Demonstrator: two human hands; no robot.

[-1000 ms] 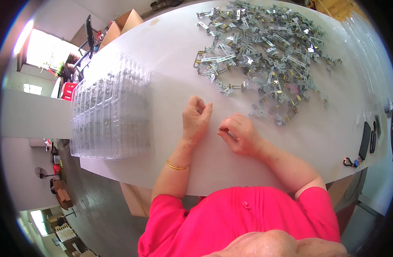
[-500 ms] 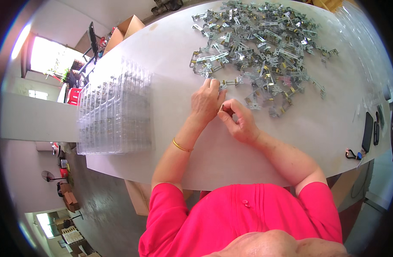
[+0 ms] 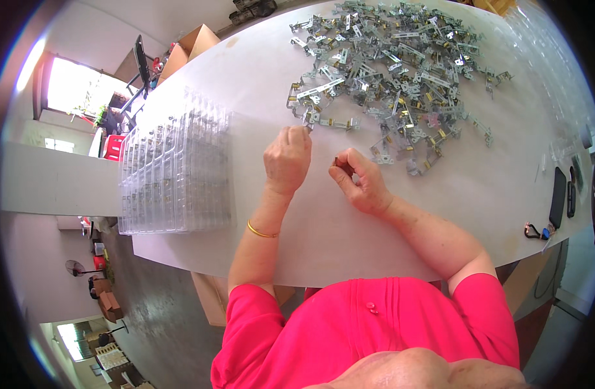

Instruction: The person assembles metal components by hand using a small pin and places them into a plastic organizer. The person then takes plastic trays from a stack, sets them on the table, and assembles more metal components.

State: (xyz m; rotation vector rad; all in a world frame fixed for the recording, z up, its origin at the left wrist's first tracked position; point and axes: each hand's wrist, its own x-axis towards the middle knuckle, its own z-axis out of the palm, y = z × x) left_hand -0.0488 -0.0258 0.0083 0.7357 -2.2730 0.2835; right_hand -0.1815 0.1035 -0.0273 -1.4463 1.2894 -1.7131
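My left hand [image 3: 287,159] is closed above the table, its fingertips at a small silver metal bracket [image 3: 309,119] on the near edge of the pile; the fingers hide part of their grip. A similar bracket with a brass-coloured part [image 3: 339,123] lies just to the right. My right hand [image 3: 362,183] is closed in a pinch, thumb against bent forefinger, round a small dark brown piece [image 3: 340,163], mostly hidden. Beyond both hands spreads a large heap of metal brackets [image 3: 401,65], some with brass-coloured parts.
Stacked clear plastic trays [image 3: 174,172], filled with small parts, stand at the left on the pale table [image 3: 258,97]. Clear plastic sheeting [image 3: 557,78] lies along the right side. Near the right edge are a long black object [image 3: 557,198] and a small blue-and-black tool [image 3: 537,231].
My left hand has moved left, away from my right hand, and is now closed at a bracket. A bracket by the pile's near edge has shifted left. My right hand has hardly moved.
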